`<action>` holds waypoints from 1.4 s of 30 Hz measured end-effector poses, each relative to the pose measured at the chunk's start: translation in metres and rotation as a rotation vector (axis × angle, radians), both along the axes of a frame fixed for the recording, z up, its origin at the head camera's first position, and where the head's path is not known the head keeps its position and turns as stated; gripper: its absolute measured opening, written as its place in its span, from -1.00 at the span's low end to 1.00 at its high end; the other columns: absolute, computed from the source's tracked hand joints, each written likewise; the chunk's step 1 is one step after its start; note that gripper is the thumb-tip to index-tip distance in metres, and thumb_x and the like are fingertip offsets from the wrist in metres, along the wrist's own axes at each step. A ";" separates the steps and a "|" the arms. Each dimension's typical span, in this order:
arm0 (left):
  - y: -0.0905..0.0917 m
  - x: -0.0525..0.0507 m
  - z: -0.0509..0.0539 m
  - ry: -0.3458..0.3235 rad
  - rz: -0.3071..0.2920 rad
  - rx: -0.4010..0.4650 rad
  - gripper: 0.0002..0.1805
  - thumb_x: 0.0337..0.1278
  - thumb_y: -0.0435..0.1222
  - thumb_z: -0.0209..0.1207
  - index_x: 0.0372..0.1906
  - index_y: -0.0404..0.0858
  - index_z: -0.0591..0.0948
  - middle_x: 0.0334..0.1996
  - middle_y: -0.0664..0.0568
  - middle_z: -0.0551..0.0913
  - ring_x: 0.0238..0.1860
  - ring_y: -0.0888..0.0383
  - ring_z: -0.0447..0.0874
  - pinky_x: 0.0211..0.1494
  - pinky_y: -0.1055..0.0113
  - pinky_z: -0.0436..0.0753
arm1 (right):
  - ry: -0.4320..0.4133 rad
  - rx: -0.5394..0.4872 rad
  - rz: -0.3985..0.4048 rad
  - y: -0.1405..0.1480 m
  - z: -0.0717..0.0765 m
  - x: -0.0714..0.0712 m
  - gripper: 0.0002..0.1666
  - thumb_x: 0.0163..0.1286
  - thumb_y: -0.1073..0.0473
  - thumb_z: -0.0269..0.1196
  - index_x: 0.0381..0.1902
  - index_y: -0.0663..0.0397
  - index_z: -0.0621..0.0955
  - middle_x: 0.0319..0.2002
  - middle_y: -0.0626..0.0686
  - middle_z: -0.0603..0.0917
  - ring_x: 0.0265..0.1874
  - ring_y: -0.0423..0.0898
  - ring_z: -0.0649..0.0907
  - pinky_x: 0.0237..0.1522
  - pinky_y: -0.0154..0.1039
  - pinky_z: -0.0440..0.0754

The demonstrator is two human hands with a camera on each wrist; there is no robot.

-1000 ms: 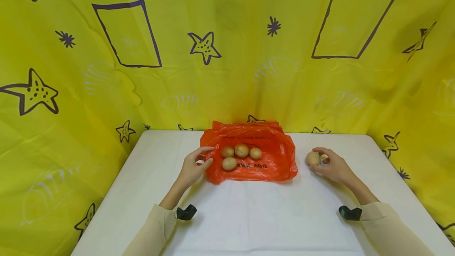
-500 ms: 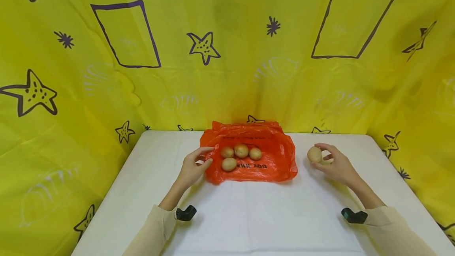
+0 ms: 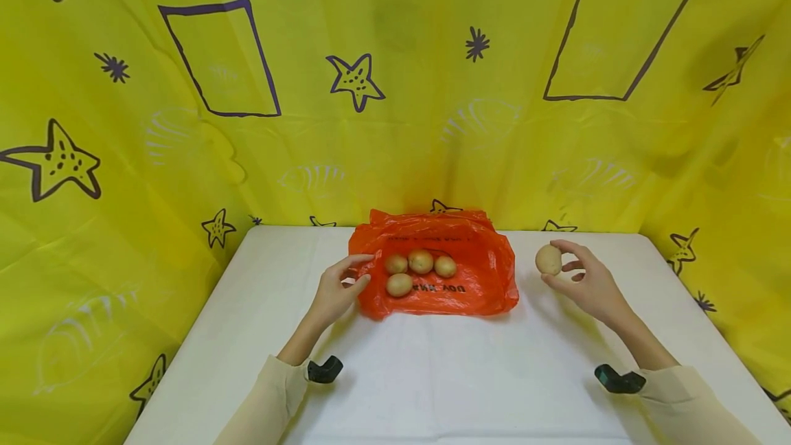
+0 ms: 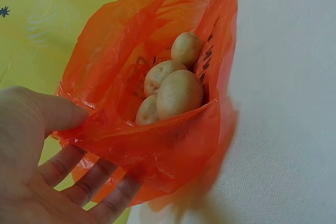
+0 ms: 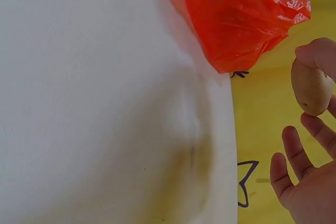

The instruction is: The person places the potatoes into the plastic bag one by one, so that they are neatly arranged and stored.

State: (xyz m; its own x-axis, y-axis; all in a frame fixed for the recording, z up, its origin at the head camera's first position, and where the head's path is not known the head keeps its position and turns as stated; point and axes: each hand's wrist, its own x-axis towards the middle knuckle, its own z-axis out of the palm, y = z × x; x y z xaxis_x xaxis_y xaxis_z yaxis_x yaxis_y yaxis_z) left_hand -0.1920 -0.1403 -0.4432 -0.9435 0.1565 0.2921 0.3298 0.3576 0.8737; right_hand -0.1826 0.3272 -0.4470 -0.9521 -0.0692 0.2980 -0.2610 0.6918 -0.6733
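Note:
Several pale potatoes point(image 3: 421, 262) lie together inside an open red plastic bag point(image 3: 482, 280) at the back middle of the table. My left hand point(image 3: 331, 297) holds the bag's left rim. In the left wrist view the thumb point(image 4: 65, 115) lies over the rim, with the fingers behind the film. To the right of the bag, my right hand point(image 3: 590, 287) pinches another potato point(image 3: 548, 260) between thumb and fingertips, raised above the table. The right wrist view shows this potato point(image 5: 311, 87) with the other fingers spread below it.
A white cloth covers the table point(image 3: 432, 376). Close behind it and at both sides hangs a yellow curtain point(image 3: 408, 150) with starfish drawings. Each wrist carries a small black device, one at the left cuff point(image 3: 324, 369) and one at the right cuff point(image 3: 620, 380).
My right hand has raised its potato from near the table and shifted it slightly right and away from me. The left hand, the bag and the potatoes inside have stayed put.

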 end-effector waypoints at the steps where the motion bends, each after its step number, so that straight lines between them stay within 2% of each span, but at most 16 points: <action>1: -0.001 -0.003 -0.005 -0.005 0.003 -0.001 -0.65 0.28 -0.50 0.27 0.15 -0.30 0.68 0.00 -0.16 0.70 -0.08 -0.13 0.66 -0.14 0.35 0.64 | 0.005 -0.004 -0.001 -0.001 0.002 0.001 -0.17 0.30 0.10 0.48 0.45 0.06 0.41 0.25 0.23 0.48 -0.08 0.15 0.60 -0.16 -0.26 0.52; 4: -0.006 -0.013 -0.019 -0.012 -0.001 0.002 -0.64 0.29 -0.45 0.29 0.16 -0.19 0.70 0.01 -0.07 0.71 -0.08 -0.05 0.66 -0.13 0.35 0.64 | 0.014 -0.007 0.000 -0.004 0.007 0.003 -0.17 0.30 0.11 0.49 0.46 0.05 0.41 0.26 0.23 0.47 -0.07 0.17 0.59 -0.14 -0.28 0.51; 6: -0.006 -0.013 -0.018 -0.006 -0.012 0.003 -0.64 0.29 -0.45 0.29 0.15 -0.17 0.70 -0.01 -0.05 0.71 -0.09 -0.03 0.66 -0.13 0.36 0.65 | 0.021 -0.005 -0.002 -0.006 0.010 0.005 -0.16 0.29 0.11 0.49 0.46 0.04 0.41 0.26 0.21 0.48 -0.07 0.13 0.58 -0.15 -0.33 0.50; 13: -0.008 -0.016 -0.020 0.022 -0.022 0.014 -0.65 0.26 -0.48 0.29 0.13 -0.23 0.71 -0.05 -0.08 0.72 -0.15 -0.03 0.68 -0.19 0.38 0.66 | 0.044 -0.015 0.001 -0.011 0.013 0.010 -0.17 0.29 0.09 0.49 0.46 -0.03 0.42 0.26 0.11 0.48 -0.11 -0.21 0.54 -0.17 -0.45 0.47; 20: -0.009 -0.015 -0.020 0.008 -0.016 0.019 -0.65 0.28 -0.46 0.30 0.14 -0.19 0.71 -0.05 -0.08 0.71 -0.12 -0.04 0.69 -0.16 0.38 0.66 | 0.040 -0.018 0.007 -0.018 0.016 0.018 -0.18 0.29 0.08 0.49 0.45 0.00 0.43 0.23 0.04 0.47 -0.10 -0.16 0.54 -0.15 -0.46 0.50; 26: -0.009 -0.015 -0.021 -0.004 0.001 0.019 -0.64 0.28 -0.46 0.30 0.16 -0.26 0.69 -0.01 -0.15 0.70 -0.08 -0.12 0.69 -0.16 0.35 0.67 | 0.050 -0.031 0.024 -0.026 0.020 0.025 -0.18 0.28 0.09 0.50 0.45 -0.03 0.44 0.22 -0.01 0.48 -0.11 -0.24 0.53 -0.13 -0.44 0.52; 30: -0.006 -0.011 -0.014 0.009 -0.003 0.011 -0.63 0.27 -0.52 0.27 0.17 -0.37 0.65 0.01 -0.27 0.68 -0.08 -0.21 0.67 -0.17 0.34 0.66 | 0.060 -0.038 0.032 -0.031 0.022 0.030 -0.19 0.27 0.11 0.51 0.44 -0.06 0.45 0.18 -0.05 0.49 -0.12 -0.29 0.53 -0.12 -0.44 0.52; 36: -0.001 0.005 0.010 0.025 -0.024 0.009 -0.66 0.24 -0.57 0.26 0.12 -0.45 0.65 -0.07 -0.32 0.68 -0.14 -0.18 0.66 -0.18 0.35 0.66 | 0.070 -0.037 0.048 -0.038 0.023 0.039 -0.20 0.25 0.13 0.53 0.41 -0.12 0.48 0.13 -0.10 0.51 -0.14 -0.31 0.55 -0.11 -0.43 0.54; 42: 0.000 0.008 0.014 0.035 -0.024 0.009 -0.65 0.24 -0.57 0.25 0.13 -0.43 0.65 -0.06 -0.30 0.69 -0.11 -0.18 0.66 -0.15 0.26 0.67 | 0.066 -0.050 0.064 -0.046 0.026 0.043 -0.20 0.25 0.13 0.53 0.41 -0.13 0.47 0.17 -0.10 0.52 -0.13 -0.29 0.56 -0.10 -0.47 0.52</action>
